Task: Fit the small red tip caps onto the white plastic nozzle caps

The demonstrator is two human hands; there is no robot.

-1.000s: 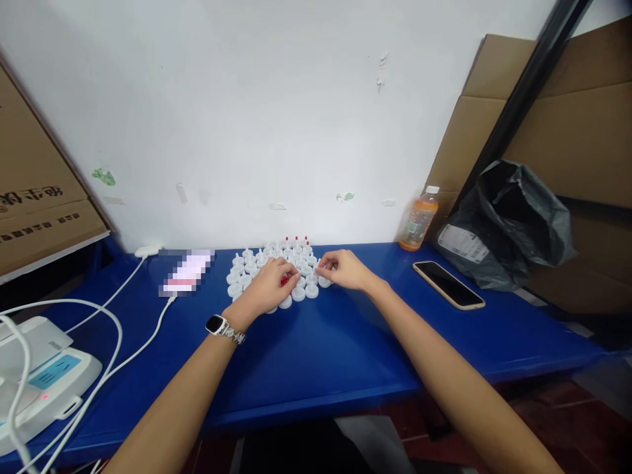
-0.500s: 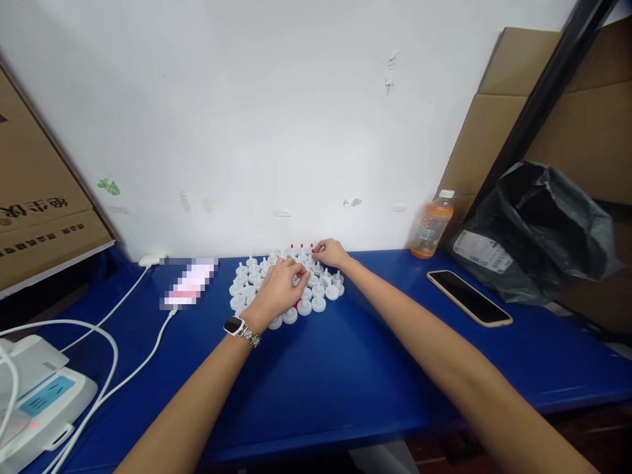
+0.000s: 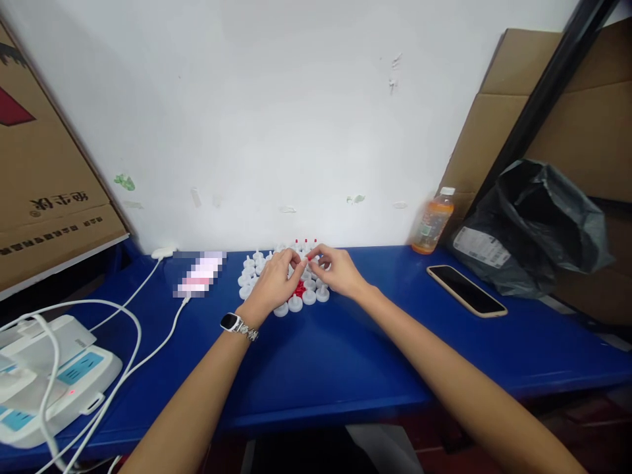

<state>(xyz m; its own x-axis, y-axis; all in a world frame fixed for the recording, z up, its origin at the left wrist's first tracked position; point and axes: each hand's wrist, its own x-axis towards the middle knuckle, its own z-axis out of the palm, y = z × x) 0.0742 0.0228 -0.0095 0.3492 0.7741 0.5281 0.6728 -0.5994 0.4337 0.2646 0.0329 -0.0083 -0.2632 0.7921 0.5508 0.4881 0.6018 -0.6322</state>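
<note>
Many white nozzle caps (image 3: 295,303) stand in a cluster on the blue table (image 3: 316,368), close to the wall. Along the back row a few carry red tips (image 3: 305,241). A small heap of red tip caps (image 3: 299,288) lies among the white ones, partly under my left hand (image 3: 279,280). That hand is over the cluster with thumb and fingers closed; what they hold is hidden. My right hand (image 3: 340,271) meets it from the right, its thumb and forefinger pinching a small red tip cap (image 3: 309,258).
To the left are a phone with a blurred screen (image 3: 200,275), white cables and a power strip (image 3: 64,388). An orange drink bottle (image 3: 433,220), a dark phone (image 3: 467,289) and a grey plastic bag (image 3: 533,224) lie on the right. Cardboard boxes (image 3: 54,164) flank the table.
My right hand has come from the back row toward my left hand, and their fingertips are now close together. More of the red heap shows. The view has shifted slightly.
</note>
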